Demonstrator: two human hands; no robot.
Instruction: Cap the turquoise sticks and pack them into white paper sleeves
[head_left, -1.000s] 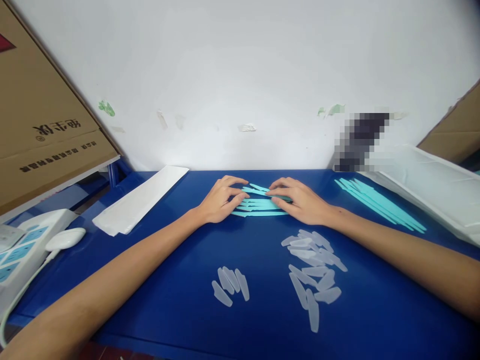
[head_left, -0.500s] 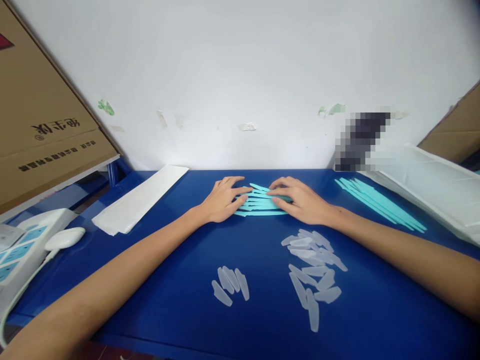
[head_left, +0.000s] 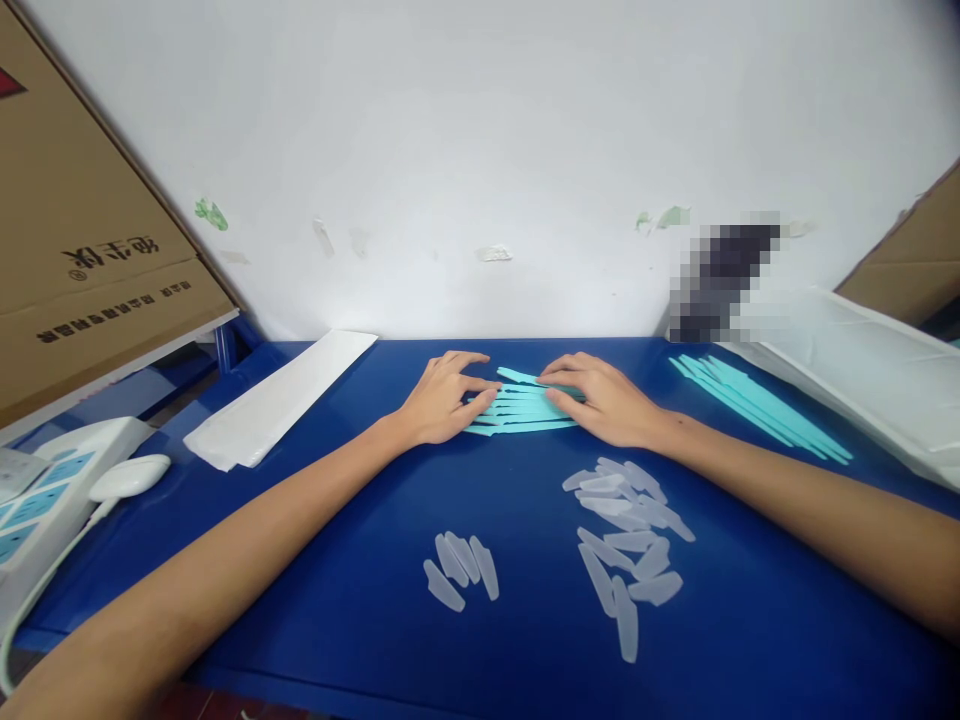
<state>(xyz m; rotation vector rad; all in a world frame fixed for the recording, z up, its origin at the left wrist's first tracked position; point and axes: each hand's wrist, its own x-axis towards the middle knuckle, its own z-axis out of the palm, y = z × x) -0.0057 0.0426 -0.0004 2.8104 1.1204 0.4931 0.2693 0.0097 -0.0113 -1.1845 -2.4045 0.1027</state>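
Several thin turquoise plastic sticks [head_left: 525, 410], shaped like eyebrow razors, lie side by side on the blue table between my two hands. At their left ends is my left hand [head_left: 442, 402], palm down with fingers spread, thumb and fingertips touching the sticks. My right hand [head_left: 600, 402] rests over the right ends, its fingers stretched out and hiding part of them. Neither hand is wrapped round a stick. Nearer to me lie a loose pile of frosted clear plastic caps [head_left: 630, 542] on the right and a smaller group of caps [head_left: 455, 562] on the left.
More turquoise sticks [head_left: 757, 408] lie at the right, beside a translucent white bin [head_left: 870, 370]. A flat white packet [head_left: 281, 405] is at the left. A power strip [head_left: 71, 460] with a plugged-in white charger [head_left: 129, 478] stands at the left edge, below a cardboard box [head_left: 97, 220].
Some sticks between my hands have shifted slightly and lie more evenly. My fingers have moved a little on them; the caps and the other sticks have stayed put.
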